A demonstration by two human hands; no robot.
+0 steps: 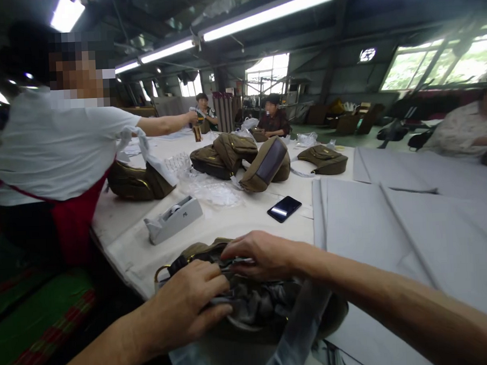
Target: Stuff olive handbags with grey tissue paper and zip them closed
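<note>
An olive-brown handbag (330, 316) lies in front of me at the table's near edge, its mouth open and a grey, crumpled lining (252, 303) showing inside. My left hand (192, 297) is closed on the left side of the bag's opening, with the edge between thumb and fingers. Over the far side of the opening, my right hand (263, 254) reaches in with thumb and fingers apart; its fingertips are partly hidden in the bag. A strap wrapped in translucent plastic (302, 325) hangs across the bag's near right side. A gold ring (162, 275) shows at its left end.
Beyond the bag are a grey tape dispenser (174, 220) and a black phone (284, 208). More olive bags (226, 153) and clear plastic wrap (215, 189) lie farther back. Large grey sheets (374, 225) cover the right side. A co-worker (60, 153) stands at left; others sit around the table.
</note>
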